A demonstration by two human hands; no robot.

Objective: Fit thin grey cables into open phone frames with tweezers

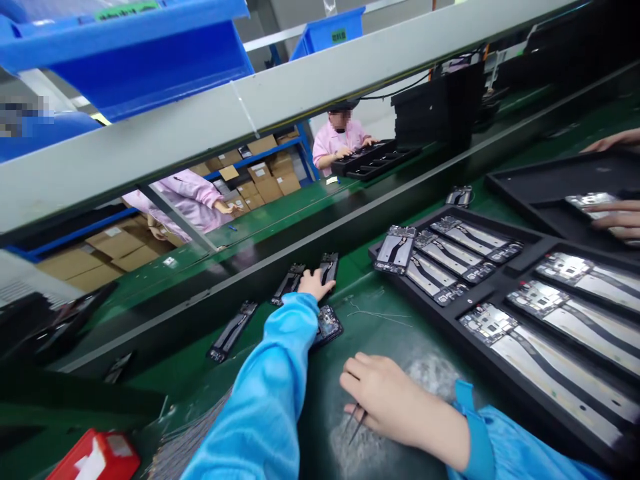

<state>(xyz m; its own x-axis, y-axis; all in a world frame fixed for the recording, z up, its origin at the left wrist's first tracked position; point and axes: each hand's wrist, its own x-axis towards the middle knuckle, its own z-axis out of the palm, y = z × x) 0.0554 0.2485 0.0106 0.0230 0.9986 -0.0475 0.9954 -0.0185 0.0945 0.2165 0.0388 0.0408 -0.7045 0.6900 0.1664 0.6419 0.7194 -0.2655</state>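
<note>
My left hand (315,285) reaches to the far side of the green bench, thumb and fingers around the near end of an opened phone (329,265). Another opened phone (289,283) lies just left of it, and a phone part with a bare circuit board (329,324) is partly hidden below my sleeve. Farther left rests one more opened phone (233,331). Closer to me, my right hand (377,397) is curled over the bench, with dark tweezers (356,425) held in its fingers, tips pointing down and left.
To the right, a black tray (480,300) carries several opened phones; one phone (395,250) overlaps its corner. A co-worker's hand (623,220) is over a second black tray (535,180). A red box (100,457) sits lower left. Blue bins (150,67) stand on the overhead shelf.
</note>
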